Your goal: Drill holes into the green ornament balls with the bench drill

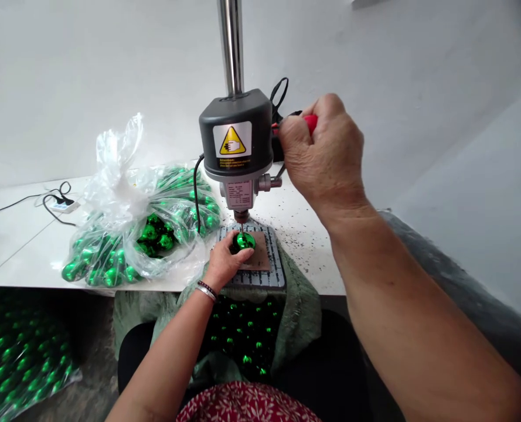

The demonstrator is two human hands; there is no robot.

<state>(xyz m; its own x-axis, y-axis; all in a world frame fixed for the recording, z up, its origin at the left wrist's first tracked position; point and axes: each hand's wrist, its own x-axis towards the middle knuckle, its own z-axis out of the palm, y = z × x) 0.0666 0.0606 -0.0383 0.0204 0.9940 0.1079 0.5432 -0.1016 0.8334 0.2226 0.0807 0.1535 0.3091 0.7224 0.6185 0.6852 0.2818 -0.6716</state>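
A shiny green ball (245,241) rests on a brown board (262,253) on the grey base of a drill press. My left hand (227,261) grips the ball from the left, with thumb and finger curved round it. Directly over the ball is the bit of the drill press (238,132), its tip at or close to the top of the ball; contact is too small to make out. My right hand (324,152) is closed on the red-tipped handle (311,123) at the machine's right side.
Clear plastic bags (119,199) of green balls lie left of the press. A green sack (302,305) holding more balls hangs below the base. Another bag (18,357) is at lower left. Cables run to a power strip (64,205). Dark crumbs litter the white table (176,284).
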